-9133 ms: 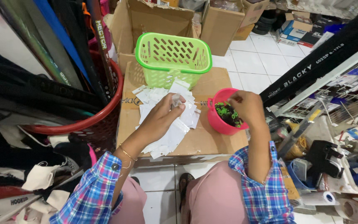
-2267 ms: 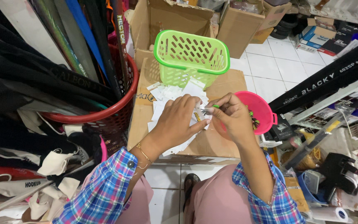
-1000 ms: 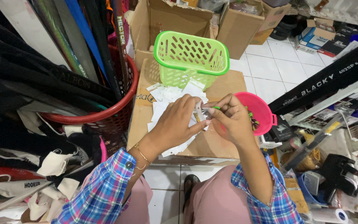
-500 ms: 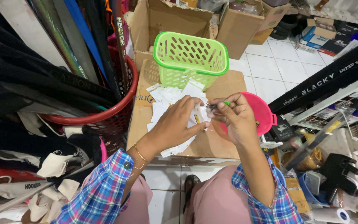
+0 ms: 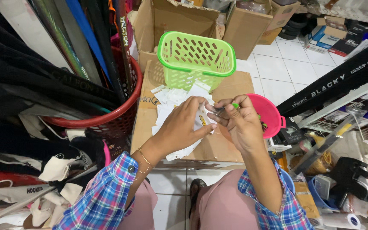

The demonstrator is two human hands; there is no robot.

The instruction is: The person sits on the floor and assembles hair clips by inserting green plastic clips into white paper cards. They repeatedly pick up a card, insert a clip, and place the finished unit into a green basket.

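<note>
My left hand (image 5: 183, 126) holds a small white paper packet (image 5: 202, 120) over a flat cardboard sheet (image 5: 222, 147). My right hand (image 5: 240, 121) meets it from the right, pinching a small green-tipped item (image 5: 234, 106) against the packet. A pile of white paper packets (image 5: 170, 99) lies on the cardboard under both hands. A pink bowl (image 5: 269, 116) sits just right of my right hand, partly hidden by it. A light green plastic basket (image 5: 196, 59) stands at the far end of the cardboard.
A red basket (image 5: 120, 117) full of dark rods and bags stands at the left. Open cardboard boxes (image 5: 239, 25) sit behind the green basket. A cluttered shelf (image 5: 341, 140) and long black rod bag (image 5: 341, 76) fill the right. White tiled floor lies beyond.
Earlier my right hand reached into the pink bowl. It has since come to the left hand, and both now work together on one packet with little movement lately.
</note>
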